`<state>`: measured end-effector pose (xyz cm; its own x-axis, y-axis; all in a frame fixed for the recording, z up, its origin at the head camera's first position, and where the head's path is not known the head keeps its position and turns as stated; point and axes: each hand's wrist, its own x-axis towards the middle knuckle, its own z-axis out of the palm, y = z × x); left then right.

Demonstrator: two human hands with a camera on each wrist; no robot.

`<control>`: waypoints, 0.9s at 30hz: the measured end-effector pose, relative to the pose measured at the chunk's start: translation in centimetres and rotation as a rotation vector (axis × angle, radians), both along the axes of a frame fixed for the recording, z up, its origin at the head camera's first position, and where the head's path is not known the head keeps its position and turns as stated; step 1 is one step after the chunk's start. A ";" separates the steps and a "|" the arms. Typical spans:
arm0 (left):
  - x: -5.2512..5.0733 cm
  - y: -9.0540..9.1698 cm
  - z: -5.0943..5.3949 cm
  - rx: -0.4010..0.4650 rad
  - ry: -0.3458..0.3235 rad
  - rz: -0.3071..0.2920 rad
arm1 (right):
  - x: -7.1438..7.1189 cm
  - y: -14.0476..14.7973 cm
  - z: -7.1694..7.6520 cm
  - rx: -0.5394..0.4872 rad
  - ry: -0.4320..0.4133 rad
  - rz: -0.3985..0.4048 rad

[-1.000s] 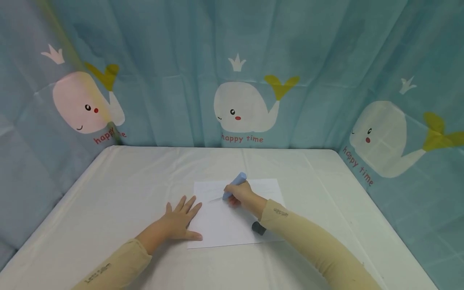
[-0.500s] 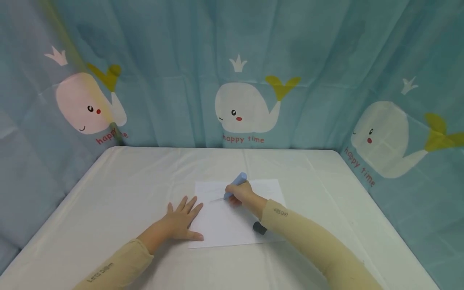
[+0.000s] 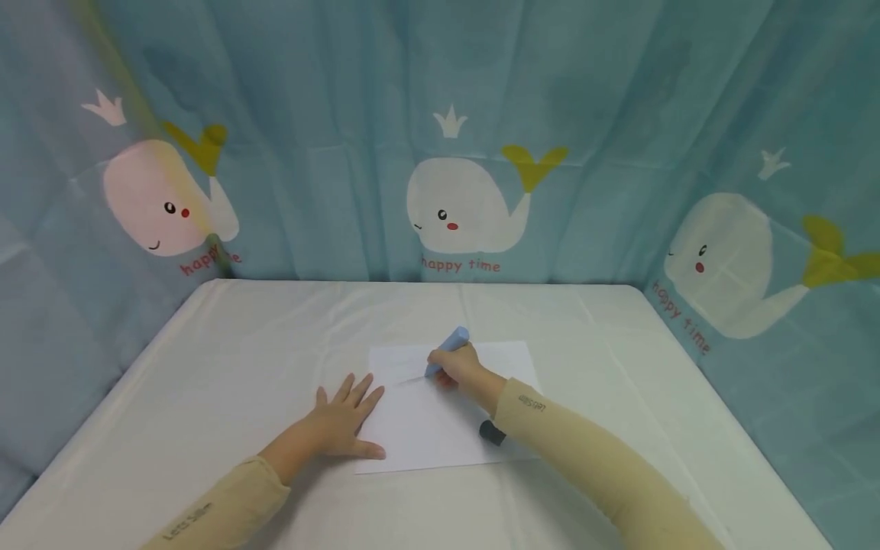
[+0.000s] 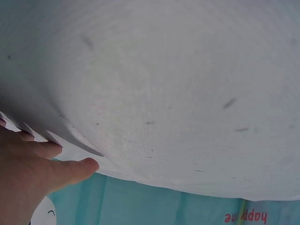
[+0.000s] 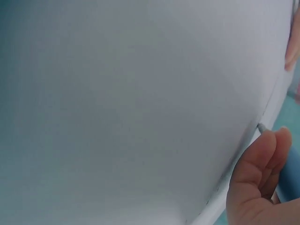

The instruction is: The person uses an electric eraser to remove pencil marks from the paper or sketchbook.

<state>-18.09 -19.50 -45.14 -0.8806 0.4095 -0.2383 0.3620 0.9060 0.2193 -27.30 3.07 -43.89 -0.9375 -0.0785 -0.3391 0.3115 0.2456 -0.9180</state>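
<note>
A sheet of white paper point(image 3: 412, 439) lies on the white-covered table. Its left edge is under the spread fingers of my left hand point(image 3: 337, 424), which rests flat with the thumb out to the side. My right hand point(image 3: 459, 367) grips a thick light blue marker point(image 3: 452, 341), tilted with its tip down at the paper. From the tip a thin faint line point(image 3: 410, 380) runs left across the sheet. In the right wrist view, thumb and finger pinch the marker point(image 5: 291, 176) near its dark tip. Beside my right forearm, a short black cap point(image 3: 491, 432) lies on the paper.
White cloth covers the table point(image 3: 275, 328), whose far edge meets a blue-green curtain point(image 3: 309, 206) printed with whales. The curtain also hangs along the left and right sides. The right sleeve point(image 3: 584, 451) passes over the lower right corner of the paper.
The marker's tip has crept slightly to the right, and the faint line looks a little longer. My left hand and the black cap stay in place.
</note>
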 end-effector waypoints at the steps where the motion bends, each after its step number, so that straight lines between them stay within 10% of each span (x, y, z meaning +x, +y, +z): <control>1: 0.0 0.0 0.0 -0.001 0.001 -0.002 | 0.0 0.0 0.0 0.002 -0.002 0.002; 27: -0.2 0.0 -0.1 -0.014 -0.018 0.000 | 0.3 -0.2 0.1 -0.006 -0.012 0.034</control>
<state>-18.28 -19.52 -45.28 -0.8760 0.4065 -0.2595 0.3586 0.9088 0.2131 -27.04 2.87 -43.76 -0.9301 -0.1124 -0.3496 0.3140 0.2505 -0.9158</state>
